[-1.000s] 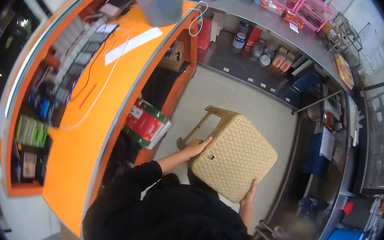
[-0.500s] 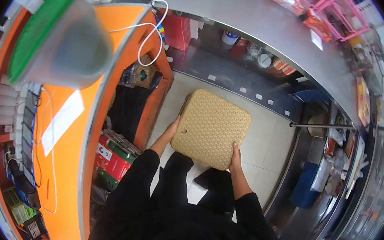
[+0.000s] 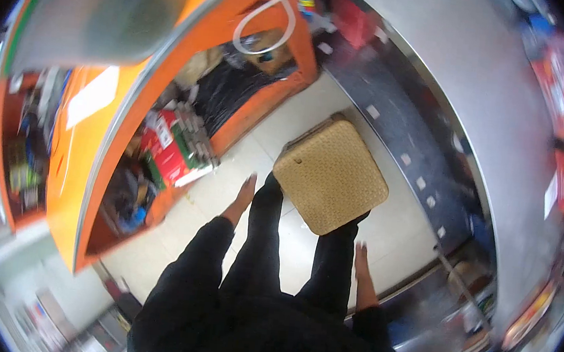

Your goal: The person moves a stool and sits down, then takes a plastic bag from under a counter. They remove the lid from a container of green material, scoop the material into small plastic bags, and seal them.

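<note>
A tan square stool (image 3: 331,175) with a woven-pattern top stands on the floor just in front of my feet, seen from above with part of its side showing at the upper left. My left hand (image 3: 245,196) hangs apart from it on the left, fingers stretched out and holding nothing. To the lower right of the stool, my right hand (image 3: 362,262) is also off it, its fingers extended and nothing in them. Both hands are slightly blurred.
An orange counter (image 3: 81,177) with shelves runs along the left, a red-and-green box (image 3: 169,145) low in it. A tub (image 3: 107,13) and a looped white cable (image 3: 291,24) are at its top. A steel counter (image 3: 457,50) borders the right over a dark shelf (image 3: 386,121).
Both hands have let go of the stool and drawn away from its sides. The view has swung round, so the counters and stool appear turned clockwise.
</note>
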`<state>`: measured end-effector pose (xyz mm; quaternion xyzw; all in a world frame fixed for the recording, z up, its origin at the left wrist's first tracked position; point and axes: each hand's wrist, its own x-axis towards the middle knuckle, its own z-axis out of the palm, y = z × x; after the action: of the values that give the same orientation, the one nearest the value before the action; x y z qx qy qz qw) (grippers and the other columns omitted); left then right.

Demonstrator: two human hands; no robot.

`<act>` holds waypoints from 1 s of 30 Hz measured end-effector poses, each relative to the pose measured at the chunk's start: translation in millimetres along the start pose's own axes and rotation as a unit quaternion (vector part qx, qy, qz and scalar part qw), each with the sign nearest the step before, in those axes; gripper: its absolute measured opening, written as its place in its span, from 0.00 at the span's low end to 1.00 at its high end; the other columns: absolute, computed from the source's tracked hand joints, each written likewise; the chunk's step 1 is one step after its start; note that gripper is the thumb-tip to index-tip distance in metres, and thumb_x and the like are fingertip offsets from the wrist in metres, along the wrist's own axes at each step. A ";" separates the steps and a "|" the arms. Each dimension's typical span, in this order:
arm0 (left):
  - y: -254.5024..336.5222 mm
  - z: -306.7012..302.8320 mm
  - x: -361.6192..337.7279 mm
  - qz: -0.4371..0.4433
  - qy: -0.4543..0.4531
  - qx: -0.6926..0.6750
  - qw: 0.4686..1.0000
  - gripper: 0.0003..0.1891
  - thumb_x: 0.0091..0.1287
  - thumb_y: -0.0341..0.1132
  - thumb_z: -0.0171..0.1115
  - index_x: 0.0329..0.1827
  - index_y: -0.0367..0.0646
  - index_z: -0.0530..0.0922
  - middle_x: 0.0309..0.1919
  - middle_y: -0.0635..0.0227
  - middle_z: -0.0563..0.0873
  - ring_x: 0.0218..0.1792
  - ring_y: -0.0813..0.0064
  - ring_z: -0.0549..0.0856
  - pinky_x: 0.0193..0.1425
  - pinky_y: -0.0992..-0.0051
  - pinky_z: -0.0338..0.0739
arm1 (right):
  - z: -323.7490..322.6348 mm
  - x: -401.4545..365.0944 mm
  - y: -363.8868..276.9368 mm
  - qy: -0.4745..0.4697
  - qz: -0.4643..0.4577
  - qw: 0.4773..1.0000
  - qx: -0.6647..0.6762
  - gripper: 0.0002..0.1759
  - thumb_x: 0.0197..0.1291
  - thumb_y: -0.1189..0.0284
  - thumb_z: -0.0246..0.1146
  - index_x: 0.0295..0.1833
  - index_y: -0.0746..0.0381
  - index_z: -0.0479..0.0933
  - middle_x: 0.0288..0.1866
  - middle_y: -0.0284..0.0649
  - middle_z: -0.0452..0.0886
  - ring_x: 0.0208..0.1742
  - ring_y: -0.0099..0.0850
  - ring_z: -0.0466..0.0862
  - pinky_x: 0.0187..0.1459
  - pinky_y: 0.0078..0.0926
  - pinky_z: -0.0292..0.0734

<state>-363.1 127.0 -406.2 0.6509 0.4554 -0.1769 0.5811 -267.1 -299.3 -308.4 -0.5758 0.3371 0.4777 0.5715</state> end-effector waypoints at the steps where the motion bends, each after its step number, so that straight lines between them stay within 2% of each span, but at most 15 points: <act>1: -73.0 2.5 -15.1 -0.020 0.007 0.064 0.998 0.37 0.69 0.60 0.33 0.69 0.36 0.55 0.68 0.53 0.60 0.70 0.64 0.57 0.71 0.68 0.49 | -20.7 -24.8 4.8 -0.004 0.030 0.999 -0.040 0.45 0.58 0.46 0.54 0.71 0.63 0.48 0.71 0.45 0.53 0.71 0.38 0.54 0.67 0.37 0.52; 2: -55.0 7.0 -89.8 -0.096 -0.060 0.074 0.991 0.37 0.67 0.62 0.36 0.70 0.42 0.55 0.66 0.52 0.62 0.69 0.64 0.58 0.70 0.64 0.52 | -41.8 -46.1 8.6 -0.010 0.060 0.995 -0.077 0.45 0.57 0.46 0.54 0.71 0.63 0.48 0.71 0.45 0.54 0.71 0.38 0.54 0.67 0.37 0.52; 3: -64.2 22.3 -137.5 -0.157 -0.135 -0.081 0.975 0.41 0.63 0.65 0.42 0.70 0.42 0.54 0.65 0.54 0.64 0.68 0.62 0.60 0.69 0.62 0.55 | -59.3 -65.6 8.4 -0.024 0.092 0.989 -0.113 0.45 0.57 0.46 0.55 0.70 0.63 0.49 0.71 0.45 0.54 0.71 0.37 0.54 0.67 0.37 0.52; 5: 19.2 47.6 -238.5 -0.330 -0.131 -0.118 0.928 0.56 0.50 0.71 0.56 0.70 0.36 0.46 0.66 0.52 0.61 0.67 0.61 0.60 0.68 0.62 0.57 | -90.1 -91.4 7.2 -0.055 0.151 0.970 -0.183 0.45 0.57 0.47 0.56 0.70 0.63 0.50 0.70 0.45 0.55 0.71 0.37 0.54 0.67 0.37 0.52; 6: -23.7 76.5 -253.6 -0.338 -0.124 -0.160 0.919 0.61 0.46 0.72 0.59 0.71 0.36 0.43 0.67 0.51 0.59 0.67 0.61 0.60 0.68 0.62 0.57 | -97.8 -101.9 0.3 -0.074 0.177 0.958 -0.214 0.44 0.57 0.47 0.56 0.70 0.63 0.50 0.70 0.44 0.55 0.71 0.37 0.54 0.67 0.36 0.52; 12: 27.9 84.8 -274.1 -0.306 -0.045 -0.009 0.951 0.58 0.45 0.69 0.62 0.72 0.46 0.44 0.64 0.46 0.62 0.64 0.49 0.64 0.64 0.56 0.64 | -93.8 -97.1 -98.8 -0.243 0.330 0.821 -0.398 0.43 0.55 0.49 0.58 0.69 0.63 0.54 0.69 0.44 0.57 0.71 0.36 0.54 0.66 0.36 0.53; 13: 32.4 82.9 -276.2 -0.294 -0.060 0.042 0.953 0.54 0.47 0.66 0.62 0.72 0.50 0.45 0.63 0.47 0.63 0.63 0.47 0.64 0.63 0.55 0.65 | -72.9 -77.7 -125.3 -0.264 0.316 0.815 -0.409 0.43 0.55 0.50 0.59 0.69 0.63 0.54 0.69 0.44 0.58 0.71 0.36 0.54 0.66 0.35 0.53; 15: 46.2 73.1 -285.2 -0.263 -0.087 0.150 0.949 0.48 0.51 0.61 0.62 0.71 0.58 0.48 0.62 0.47 0.64 0.61 0.42 0.66 0.61 0.54 0.67 | -14.0 -20.6 -179.2 -0.202 0.147 0.913 -0.324 0.43 0.55 0.50 0.59 0.69 0.63 0.55 0.69 0.43 0.58 0.71 0.35 0.54 0.66 0.35 0.53; 16: 51.0 64.8 -286.4 -0.247 -0.102 0.170 0.949 0.45 0.52 0.58 0.61 0.71 0.60 0.49 0.62 0.47 0.65 0.61 0.41 0.66 0.60 0.54 0.67 | 16.8 27.2 -201.1 -0.127 -0.014 0.958 -0.258 0.33 0.59 0.57 0.58 0.65 0.61 0.62 0.59 0.42 0.70 0.58 0.34 0.70 0.57 0.35 0.67; 17: 54.7 52.2 -285.3 -0.230 -0.117 0.194 0.946 0.42 0.54 0.55 0.60 0.71 0.63 0.50 0.61 0.48 0.65 0.60 0.39 0.66 0.60 0.54 0.68 | 97.9 16.4 -247.0 -0.083 -0.199 0.870 -0.443 0.43 0.54 0.55 0.63 0.69 0.65 0.54 0.70 0.49 0.57 0.72 0.39 0.53 0.67 0.38 0.51; 18: 53.0 37.3 -284.2 -0.215 -0.135 0.223 0.941 0.39 0.56 0.52 0.59 0.70 0.66 0.51 0.61 0.48 0.65 0.59 0.38 0.67 0.59 0.53 0.68 | 110.0 74.7 -255.6 0.121 -0.331 0.752 -0.558 0.51 0.47 0.56 0.68 0.71 0.60 0.48 0.69 0.54 0.56 0.71 0.43 0.55 0.66 0.44 0.53; 20: 40.7 -4.3 -272.8 -0.201 -0.154 0.277 0.927 0.36 0.58 0.49 0.58 0.70 0.65 0.53 0.59 0.47 0.68 0.58 0.43 0.69 0.58 0.55 0.69 | 160.1 87.5 -287.1 0.157 -0.329 0.684 -0.632 0.61 0.38 0.55 0.74 0.72 0.53 0.42 0.68 0.57 0.56 0.68 0.48 0.59 0.65 0.50 0.54; 23: 2.5 -87.9 -247.3 -0.175 -0.209 0.268 0.924 0.33 0.60 0.48 0.56 0.69 0.60 0.57 0.56 0.46 0.72 0.58 0.51 0.72 0.59 0.59 0.70 | 165.2 138.1 -264.9 0.099 -0.199 0.682 -0.697 0.66 0.31 0.55 0.77 0.73 0.46 0.40 0.67 0.55 0.58 0.65 0.52 0.62 0.63 0.54 0.57; 27: -10.1 -169.5 -270.7 -0.060 -0.179 0.199 0.962 0.30 0.63 0.51 0.53 0.66 0.49 0.62 0.53 0.47 0.76 0.57 0.59 0.75 0.60 0.65 0.69 | 185.5 123.2 -241.3 0.155 -0.206 0.693 -0.673 0.67 0.32 0.56 0.77 0.73 0.45 0.36 0.67 0.53 0.59 0.66 0.51 0.62 0.65 0.54 0.56; 30: -61.5 -188.0 -257.1 -0.088 -0.200 0.124 0.968 0.31 0.65 0.55 0.48 0.65 0.43 0.63 0.57 0.49 0.74 0.59 0.57 0.72 0.63 0.65 0.65 | 218.0 116.2 -224.6 0.196 -0.155 0.677 -0.692 0.65 0.35 0.55 0.75 0.73 0.46 0.36 0.67 0.54 0.58 0.66 0.53 0.61 0.65 0.52 0.57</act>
<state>-602.8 194.4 -198.3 0.6265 0.3599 -0.4091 0.5573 -56.4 -40.5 -317.8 -0.9314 -0.0796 0.3551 -0.0039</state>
